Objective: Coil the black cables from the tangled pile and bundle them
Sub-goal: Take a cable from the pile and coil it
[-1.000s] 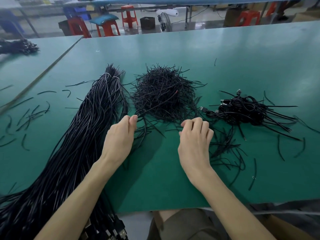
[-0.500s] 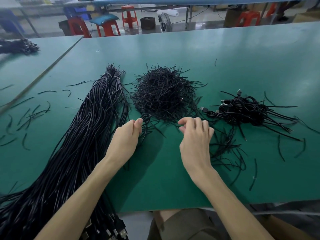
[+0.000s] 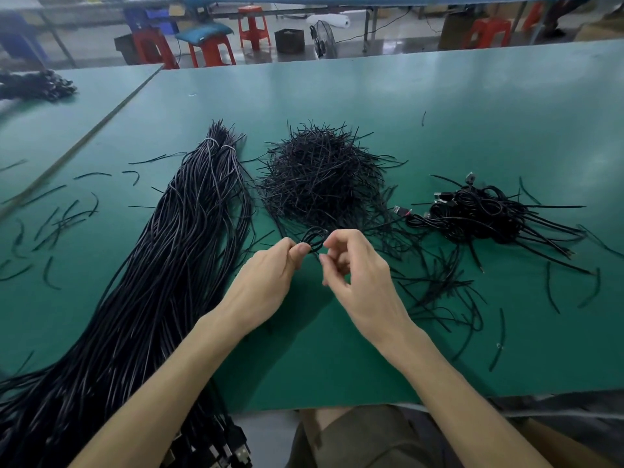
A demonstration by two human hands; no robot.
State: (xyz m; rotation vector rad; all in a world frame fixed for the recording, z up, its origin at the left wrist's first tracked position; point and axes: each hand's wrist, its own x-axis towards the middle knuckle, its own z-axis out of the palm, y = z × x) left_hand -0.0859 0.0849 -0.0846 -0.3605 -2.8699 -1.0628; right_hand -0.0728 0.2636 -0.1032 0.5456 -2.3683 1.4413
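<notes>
A small coil of black cable (image 3: 314, 237) hangs just above the green table (image 3: 337, 366) between my hands. My left hand (image 3: 266, 285) pinches the coil at its left side with thumb and fingers. My right hand (image 3: 354, 275) has its fingers curled at the coil's right side; whether it grips the cable I cannot tell. A long sheaf of straight black cables (image 3: 162, 282) lies at the left, running off the near edge. Behind the hands sits a heap of short black ties (image 3: 320, 177). Coiled, bundled cables (image 3: 483, 214) lie at the right.
Loose short ties (image 3: 54, 224) are scattered on the left of the table, with more (image 3: 439, 298) by my right wrist. Another dark cable pile (image 3: 37, 86) lies on the neighbouring table at far left. Red stools (image 3: 253, 28) and a fan stand beyond the far edge.
Both hands have come together and lifted off the table. The left hand now pinches a small cable coil, and the right hand's fingers have curled in beside it.
</notes>
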